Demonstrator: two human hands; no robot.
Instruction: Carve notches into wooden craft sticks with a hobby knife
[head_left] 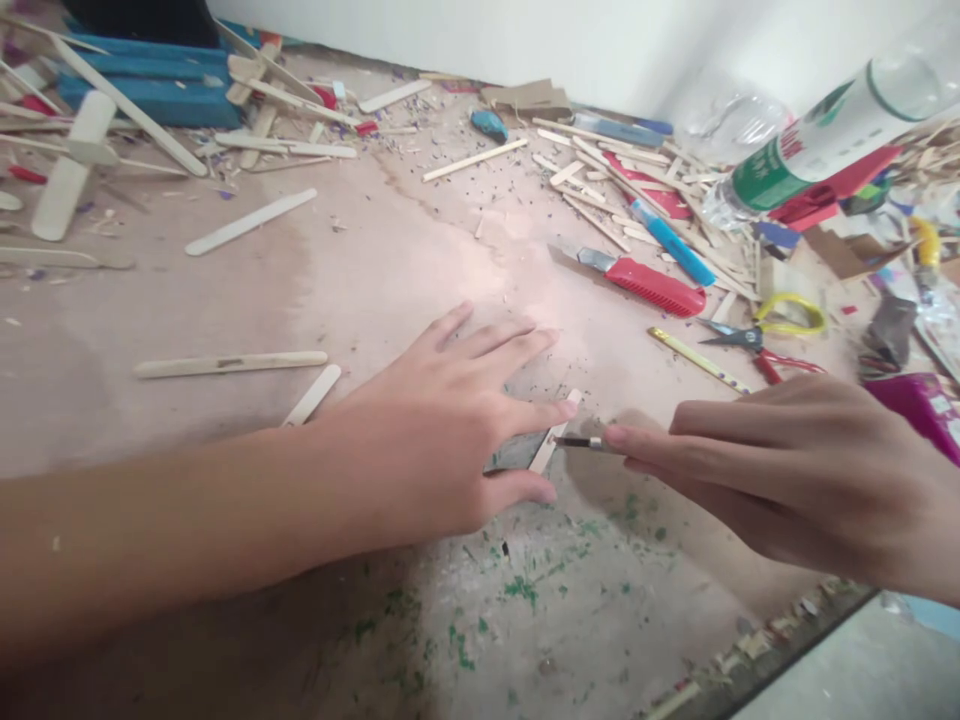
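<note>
On the tabletop, my left hand (457,420) lies with its fingers spread. Its thumb and index fingertip press the two ends of a small wooden craft stick (546,450), holding it down against the surface. My right hand (780,470) is closed around a thin tool (581,442) with a dark, narrow tip and a silver collar; most of its handle is hidden in the fingers. The tip touches the craft stick at a small dark mark near its middle. Partly behind my left wrist is another craft stick (313,396).
A red utility knife (652,285) with its blade out, scissors (757,330) and a yellow strip (697,360) lie at right. Beyond them are a plastic bottle (795,160) and piled stick scraps. More sticks surround a blue block (150,85) at back left. The table edge (795,650) is lower right.
</note>
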